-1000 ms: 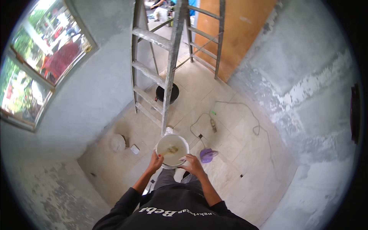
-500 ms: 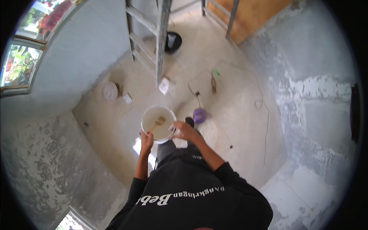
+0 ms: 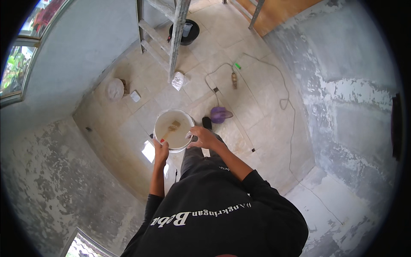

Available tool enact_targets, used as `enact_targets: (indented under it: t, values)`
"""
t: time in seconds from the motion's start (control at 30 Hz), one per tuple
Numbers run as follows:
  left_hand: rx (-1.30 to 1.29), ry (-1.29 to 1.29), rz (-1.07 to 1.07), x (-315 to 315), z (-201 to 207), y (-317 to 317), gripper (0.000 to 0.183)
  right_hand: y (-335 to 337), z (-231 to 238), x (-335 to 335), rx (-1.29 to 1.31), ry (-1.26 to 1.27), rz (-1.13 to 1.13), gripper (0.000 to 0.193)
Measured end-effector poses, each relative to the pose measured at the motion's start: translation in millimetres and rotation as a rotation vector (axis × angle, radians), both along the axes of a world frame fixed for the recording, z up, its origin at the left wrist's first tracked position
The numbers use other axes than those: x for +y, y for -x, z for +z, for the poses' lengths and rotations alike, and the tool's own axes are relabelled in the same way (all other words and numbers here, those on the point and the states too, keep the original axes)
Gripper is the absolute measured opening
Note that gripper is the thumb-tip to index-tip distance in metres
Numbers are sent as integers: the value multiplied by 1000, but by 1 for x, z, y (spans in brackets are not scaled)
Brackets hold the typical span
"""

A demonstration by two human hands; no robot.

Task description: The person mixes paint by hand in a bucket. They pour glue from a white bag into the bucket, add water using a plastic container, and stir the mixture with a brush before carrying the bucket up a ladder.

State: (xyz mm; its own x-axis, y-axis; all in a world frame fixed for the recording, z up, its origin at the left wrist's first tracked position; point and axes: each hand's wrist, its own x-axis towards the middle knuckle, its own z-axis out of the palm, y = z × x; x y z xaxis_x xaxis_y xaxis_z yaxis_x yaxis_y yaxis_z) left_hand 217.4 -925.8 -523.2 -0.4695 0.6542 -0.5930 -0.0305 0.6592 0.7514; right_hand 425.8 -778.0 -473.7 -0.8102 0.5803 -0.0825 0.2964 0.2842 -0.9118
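I hold a white bucket (image 3: 159, 121) in front of me with both hands. It contains a pale beige liquid, and a paintbrush (image 3: 171, 128) with a red handle rests inside it. My left hand (image 3: 161, 150) grips the near left rim. My right hand (image 3: 202, 137) grips the right rim. Both arms are in black sleeves. One of my feet (image 3: 206, 123) shows on the tiled floor just beyond the bucket.
A grey ladder (image 3: 171, 38) stands ahead, with a black basin (image 3: 185, 32) behind it. A purple object (image 3: 220, 115), a white bag (image 3: 177, 80), a round white lid (image 3: 114, 89) and a long cord (image 3: 274, 85) lie on the tiled floor. Grey plastered walls surround me.
The view has swung: the ladder and floor have slid up and away in the picture, and more of my body shows. Both hands keep hold of the bucket.
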Motion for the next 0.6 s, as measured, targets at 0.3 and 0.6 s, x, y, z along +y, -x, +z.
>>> enact_targets:
  t: [0.3, 0.6]
  values:
    - [-59, -14, 51, -5, -5, 8, 51, 19, 0, 2, -53, -13, 34, 41]
    - [-49, -62, 142, -7, -8, 9, 50, 35, 0, 11, -64, -4, 120, 38]
